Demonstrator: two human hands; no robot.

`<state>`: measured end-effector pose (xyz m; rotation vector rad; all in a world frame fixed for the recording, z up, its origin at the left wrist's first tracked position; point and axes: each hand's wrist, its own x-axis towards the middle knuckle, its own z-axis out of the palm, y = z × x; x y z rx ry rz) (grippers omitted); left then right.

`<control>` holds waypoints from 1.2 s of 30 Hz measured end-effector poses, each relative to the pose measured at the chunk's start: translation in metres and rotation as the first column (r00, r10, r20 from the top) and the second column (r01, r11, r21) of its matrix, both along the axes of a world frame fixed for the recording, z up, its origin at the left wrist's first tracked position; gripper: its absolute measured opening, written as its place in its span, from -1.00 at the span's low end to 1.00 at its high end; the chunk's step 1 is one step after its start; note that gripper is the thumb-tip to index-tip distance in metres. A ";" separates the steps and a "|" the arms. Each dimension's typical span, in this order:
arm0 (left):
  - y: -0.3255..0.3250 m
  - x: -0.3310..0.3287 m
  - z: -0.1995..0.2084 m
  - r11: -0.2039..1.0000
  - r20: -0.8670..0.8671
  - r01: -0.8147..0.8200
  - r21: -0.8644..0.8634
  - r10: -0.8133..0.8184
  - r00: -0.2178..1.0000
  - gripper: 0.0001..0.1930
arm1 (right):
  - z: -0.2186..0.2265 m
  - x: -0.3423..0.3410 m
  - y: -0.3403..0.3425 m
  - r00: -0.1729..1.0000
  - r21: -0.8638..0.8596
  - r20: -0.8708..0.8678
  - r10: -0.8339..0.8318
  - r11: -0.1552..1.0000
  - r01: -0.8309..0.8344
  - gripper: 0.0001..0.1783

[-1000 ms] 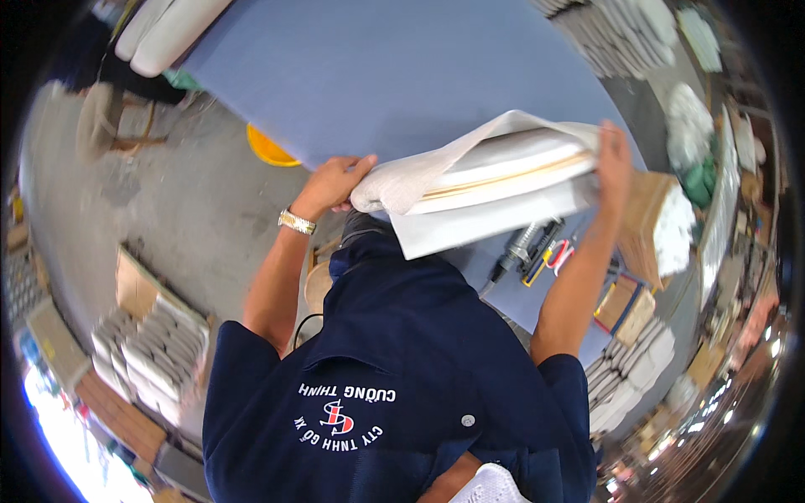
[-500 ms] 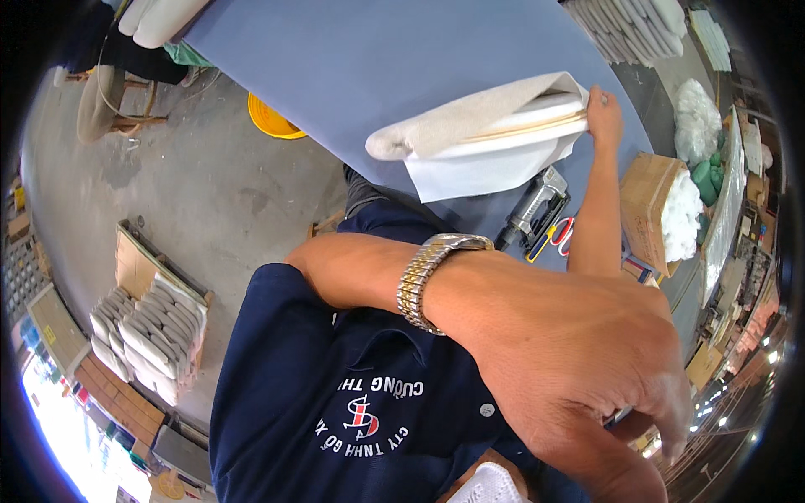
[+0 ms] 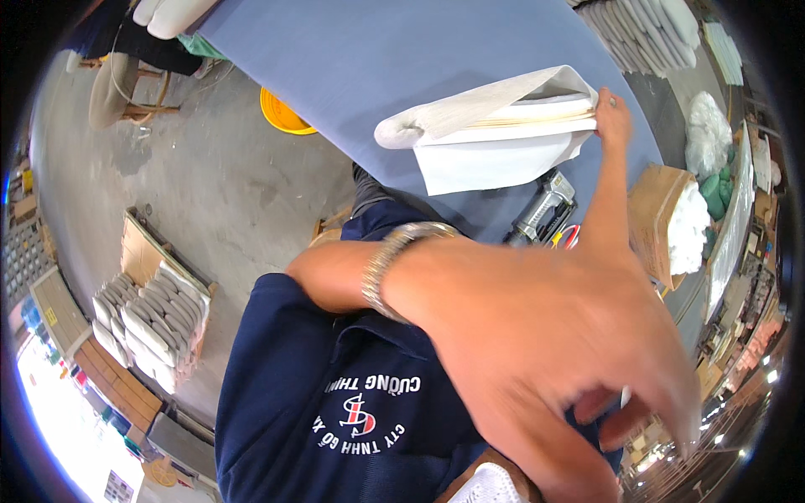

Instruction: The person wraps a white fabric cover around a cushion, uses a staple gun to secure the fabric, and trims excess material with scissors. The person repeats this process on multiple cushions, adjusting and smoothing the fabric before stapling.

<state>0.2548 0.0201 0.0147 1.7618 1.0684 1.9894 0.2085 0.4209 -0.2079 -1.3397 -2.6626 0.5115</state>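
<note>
On the blue-grey table lies a long upholstered pad, its light grey fabric folded over white padding and a thin pale-wood edge. White lining cloth hangs from its near side. My right hand is closed on the pad's right end. Close to the camera, my left hand, with a metal wristwatch, is raised over my chest. Its fingers are curled and partly blurred; a small pale bit shows between them, its kind unclear. A staple gun and red-handled scissors, partly hidden, lie between my arms.
A cardboard box of white stuffing stands right of the table, with a clear plastic bag beyond. Stacked grey pads are at the far right, more pads on the left floor. A yellow bucket stands by the table's left edge.
My left hand has moved slightly down and left, now covering more of the scissors. The view has shifted a little; my right hand keeps its hold on the pad, whose fabric gapes wider.
</note>
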 end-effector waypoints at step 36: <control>-0.147 -0.050 -0.196 -0.045 -0.216 -0.591 -0.805 0.951 0.222 -0.36 | 0.032 0.087 -0.093 0.961 -0.618 -0.214 0.176 0.737 -0.273 -0.61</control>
